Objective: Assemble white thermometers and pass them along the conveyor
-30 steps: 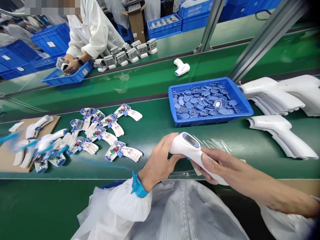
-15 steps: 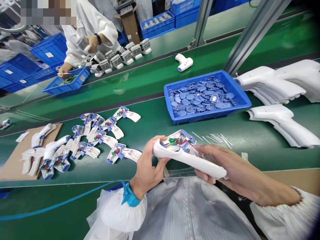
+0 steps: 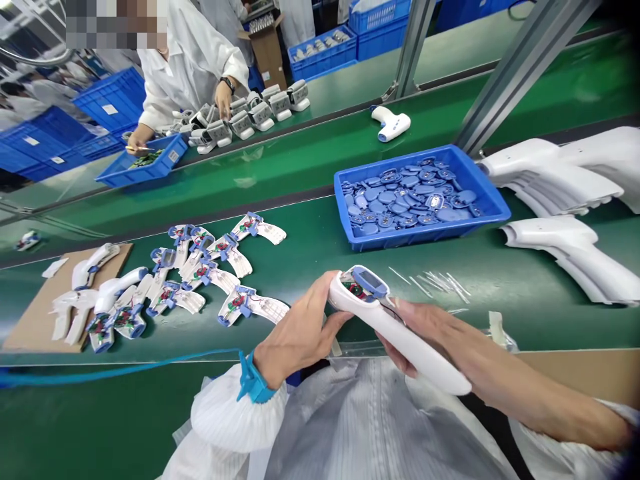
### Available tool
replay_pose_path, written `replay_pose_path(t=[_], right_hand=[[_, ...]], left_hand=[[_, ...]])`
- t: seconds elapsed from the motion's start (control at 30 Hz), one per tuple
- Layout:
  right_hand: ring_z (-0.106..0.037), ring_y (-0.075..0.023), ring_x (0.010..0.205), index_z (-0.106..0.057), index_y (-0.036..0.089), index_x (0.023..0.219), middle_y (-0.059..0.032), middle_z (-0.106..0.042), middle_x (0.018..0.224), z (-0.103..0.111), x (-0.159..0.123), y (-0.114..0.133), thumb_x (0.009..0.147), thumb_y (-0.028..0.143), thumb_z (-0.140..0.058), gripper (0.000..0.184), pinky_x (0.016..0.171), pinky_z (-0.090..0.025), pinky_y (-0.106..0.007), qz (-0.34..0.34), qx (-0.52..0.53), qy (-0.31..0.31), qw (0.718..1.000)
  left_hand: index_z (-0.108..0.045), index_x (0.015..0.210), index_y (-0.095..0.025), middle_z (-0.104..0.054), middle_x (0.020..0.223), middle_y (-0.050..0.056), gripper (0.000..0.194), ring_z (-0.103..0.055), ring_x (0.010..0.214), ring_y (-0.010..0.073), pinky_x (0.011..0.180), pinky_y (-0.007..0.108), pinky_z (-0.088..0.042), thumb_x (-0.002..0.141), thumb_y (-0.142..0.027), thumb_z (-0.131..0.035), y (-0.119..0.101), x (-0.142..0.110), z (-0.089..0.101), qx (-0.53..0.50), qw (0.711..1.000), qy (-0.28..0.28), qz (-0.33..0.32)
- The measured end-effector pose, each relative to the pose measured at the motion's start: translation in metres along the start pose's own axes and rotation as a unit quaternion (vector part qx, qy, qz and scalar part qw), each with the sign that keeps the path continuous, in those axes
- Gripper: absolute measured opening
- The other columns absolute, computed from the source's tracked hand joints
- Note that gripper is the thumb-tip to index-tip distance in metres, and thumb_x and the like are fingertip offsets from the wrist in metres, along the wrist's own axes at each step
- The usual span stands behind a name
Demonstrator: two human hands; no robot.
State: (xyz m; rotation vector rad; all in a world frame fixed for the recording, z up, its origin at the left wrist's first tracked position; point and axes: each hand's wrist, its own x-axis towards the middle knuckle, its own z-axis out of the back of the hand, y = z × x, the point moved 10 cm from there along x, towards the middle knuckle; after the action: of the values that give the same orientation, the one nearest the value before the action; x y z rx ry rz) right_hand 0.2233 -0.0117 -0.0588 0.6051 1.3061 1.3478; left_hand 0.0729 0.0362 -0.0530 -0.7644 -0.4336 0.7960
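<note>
Between my hands is a white thermometer gun [image 3: 407, 343], tilted down to the right, its blue-rimmed display and some wiring showing at the head. My left hand [image 3: 305, 320], with a blue wrist strap [image 3: 255, 379], grips the head end. Along the handle, my right hand [image 3: 425, 327] is wrapped around it from the far side, with its fingertips partly hidden underneath. Left of my hands lie several half shells with circuit boards and wires [image 3: 245, 303] on the green bench.
A blue tray [image 3: 425, 240] of blue oval parts stands beyond my hands. Thin clear strips [image 3: 445, 283] lie on the bench. White shells [image 3: 575, 253] are stacked at right. A finished thermometer gun [image 3: 393, 123] rests on the belt. Across it, a co-worker [image 3: 193, 60] handles grey devices.
The thermometer gun has turned so its display faces up toward me, and its handle end has swung lower. Both hands keep hold. The co-worker's hand has lowered onto the grey devices.
</note>
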Motion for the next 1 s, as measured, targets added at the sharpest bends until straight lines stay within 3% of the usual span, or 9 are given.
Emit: replay_pose_path(t=[0.07,0.13,0.3,0.43,0.53,0.63,0.7,0.83,1.0], right_hand=[[-0.053,-0.0162,0.062,-0.065,0.025,0.087,-0.0022,-0.062,0.072,-0.013,0.000,-0.008,0.103,0.067,-0.041,0.051,0.055,-0.044,-0.028,-0.032,0.076,0.061,0.995],[-0.053,-0.0174,0.065,-0.066,0.026,0.095,-0.0016,-0.059,0.074,-0.014,0.001,-0.009,0.098,0.066,-0.053,0.042,0.055,-0.042,-0.028,-0.038,0.089,0.065,0.993],[-0.053,-0.0179,0.068,-0.067,0.027,0.106,-0.0008,-0.059,0.073,-0.017,-0.001,-0.005,0.102,0.065,-0.045,0.045,0.060,-0.047,-0.030,-0.040,-0.007,0.065,0.997],[-0.060,-0.0199,0.069,-0.064,0.031,0.133,-0.0017,-0.067,0.080,-0.015,-0.008,-0.006,0.104,0.060,-0.045,0.045,0.066,-0.055,-0.032,-0.012,-0.102,0.049,0.994],[-0.070,-0.0258,0.095,-0.059,0.034,0.147,-0.0067,-0.075,0.110,-0.007,-0.005,-0.006,0.102,0.056,-0.052,0.050,0.084,-0.060,-0.038,0.051,-0.168,0.030,0.984],[-0.066,-0.0284,0.121,-0.052,0.035,0.154,-0.0088,-0.066,0.140,0.007,0.012,0.005,0.102,0.053,-0.055,0.055,0.089,-0.060,-0.037,0.116,-0.148,-0.034,0.982],[-0.066,-0.0262,0.117,-0.058,0.034,0.147,-0.0080,-0.065,0.140,0.013,0.026,0.015,0.102,0.054,-0.056,0.050,0.082,-0.059,-0.033,0.135,-0.115,-0.094,0.980],[-0.066,-0.0215,0.090,-0.074,0.027,0.109,-0.0068,-0.071,0.109,0.007,0.038,0.033,0.098,0.055,-0.062,0.033,0.073,-0.054,-0.034,0.170,-0.109,-0.163,0.966],[-0.063,-0.0185,0.086,-0.073,0.026,0.103,-0.0049,-0.071,0.103,0.002,0.036,0.041,0.096,0.052,-0.067,0.027,0.070,-0.050,-0.031,0.203,-0.108,-0.196,0.953]], left_hand=[[-0.039,0.150,-0.020,-0.055,0.153,0.015,0.045,-0.057,0.140,0.0263,0.117,0.042,-0.049,0.108,-0.032,-0.050,0.001,0.001,-0.006,-0.004,1.000,0.019,-0.004],[-0.039,0.151,-0.021,-0.055,0.154,0.014,0.050,-0.057,0.140,0.0275,0.117,0.043,-0.049,0.106,-0.033,-0.055,0.006,0.003,-0.010,-0.003,1.000,0.025,0.017],[-0.043,0.148,-0.020,-0.059,0.150,0.013,0.049,-0.060,0.136,0.0286,0.116,0.046,-0.050,0.102,-0.026,-0.057,0.013,0.006,-0.015,0.007,0.999,0.007,0.048],[-0.041,0.151,-0.016,-0.053,0.156,0.017,0.053,-0.055,0.142,0.0298,0.120,0.047,-0.046,0.102,-0.025,-0.057,0.015,0.007,-0.011,-0.015,0.999,0.001,0.034],[-0.057,0.136,-0.017,-0.072,0.130,0.012,0.056,-0.070,0.115,0.0270,0.100,0.038,-0.056,0.090,-0.040,-0.079,0.018,0.010,-0.011,-0.098,0.995,0.023,0.025],[-0.068,0.115,-0.018,-0.076,0.102,0.004,0.052,-0.070,0.088,0.0212,0.078,0.031,-0.054,0.079,-0.049,-0.089,0.027,0.015,-0.008,-0.118,0.990,0.011,0.076],[-0.069,0.115,-0.018,-0.075,0.106,0.004,0.047,-0.068,0.090,0.0203,0.079,0.030,-0.051,0.082,-0.046,-0.087,0.026,0.017,-0.003,-0.113,0.989,-0.016,0.089],[-0.070,0.116,-0.019,-0.074,0.099,0.003,0.049,-0.065,0.082,0.0171,0.071,0.028,-0.049,0.083,-0.052,-0.084,0.026,0.015,-0.007,-0.175,0.977,-0.010,0.121],[-0.066,0.103,-0.019,-0.073,0.089,0.000,0.038,-0.061,0.073,0.0144,0.065,0.026,-0.044,0.085,-0.048,-0.082,0.021,0.013,-0.002,-0.154,0.983,-0.048,0.093]])
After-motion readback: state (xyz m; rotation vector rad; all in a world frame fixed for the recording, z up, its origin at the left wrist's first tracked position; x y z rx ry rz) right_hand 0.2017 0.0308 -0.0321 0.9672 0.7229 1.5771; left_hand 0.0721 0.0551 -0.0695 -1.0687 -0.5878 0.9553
